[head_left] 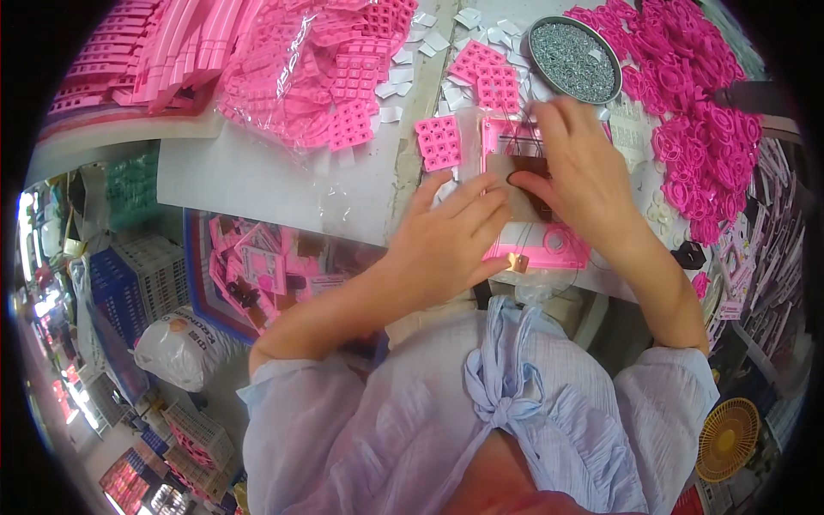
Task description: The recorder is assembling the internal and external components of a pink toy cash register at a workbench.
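A pink plastic housing [562,255] lies on the table in front of me, with a brown board [534,199] and thin dark wires in it. My left hand [455,236] rests along its left side, fingers over the frame and thumb at the near edge beside a small copper-coloured plate [517,262]. It steadies the housing. Over the right part reaches my right hand [584,167]. Its thumb touches the brown board, while the bent fingers sit apart at the far edge near the wires. I see nothing held between them.
Pink keypad pieces [439,142] lie beside the housing, and more fill a clear bag [283,86]. Beyond stands a round tin of small screws [573,60] among white paper bits. Magenta rings [699,129] are heaped at right. A box of pink parts [257,266] sits lower left.
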Action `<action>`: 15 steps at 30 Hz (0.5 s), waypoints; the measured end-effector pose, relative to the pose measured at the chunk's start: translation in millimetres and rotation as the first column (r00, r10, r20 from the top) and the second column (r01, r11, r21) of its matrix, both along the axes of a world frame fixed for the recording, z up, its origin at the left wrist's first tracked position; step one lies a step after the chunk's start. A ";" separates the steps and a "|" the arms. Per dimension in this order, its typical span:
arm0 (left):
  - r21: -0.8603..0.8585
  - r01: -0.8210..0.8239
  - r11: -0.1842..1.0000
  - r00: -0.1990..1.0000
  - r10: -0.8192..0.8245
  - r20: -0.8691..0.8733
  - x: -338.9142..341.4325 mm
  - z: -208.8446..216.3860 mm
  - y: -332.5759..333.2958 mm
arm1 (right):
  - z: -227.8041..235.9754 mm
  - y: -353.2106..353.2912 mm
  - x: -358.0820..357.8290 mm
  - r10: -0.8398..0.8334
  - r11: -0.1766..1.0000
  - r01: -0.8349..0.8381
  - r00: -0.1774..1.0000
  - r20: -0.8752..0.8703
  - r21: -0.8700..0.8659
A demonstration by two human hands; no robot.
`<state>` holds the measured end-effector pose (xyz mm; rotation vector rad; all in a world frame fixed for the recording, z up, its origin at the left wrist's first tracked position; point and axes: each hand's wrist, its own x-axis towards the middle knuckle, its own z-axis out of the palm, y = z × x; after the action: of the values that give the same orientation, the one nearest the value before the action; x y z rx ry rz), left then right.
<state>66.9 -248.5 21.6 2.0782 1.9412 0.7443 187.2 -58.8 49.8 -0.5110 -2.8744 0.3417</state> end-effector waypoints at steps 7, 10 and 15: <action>-0.078 0.071 0.994 0.982 -0.083 -0.171 4.7 3.2 5.1 | -23.5 -33.0 50.4 0.252 0.968 -0.252 0.968 0.004 0.002; -0.074 0.069 0.995 0.981 -0.081 -0.178 5.5 3.4 8.4 | -14.6 -42.4 50.6 0.208 0.978 -0.206 0.974 0.090 -0.028; -0.179 0.107 0.978 0.960 -0.148 -0.238 8.3 16.1 13.9 | 0.2 -16.4 45.3 0.302 0.942 -0.267 0.939 0.168 -0.203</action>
<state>75.1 -234.5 37.7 2.2573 1.8905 0.2944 232.4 -75.2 50.0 -0.1567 -3.1328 0.6326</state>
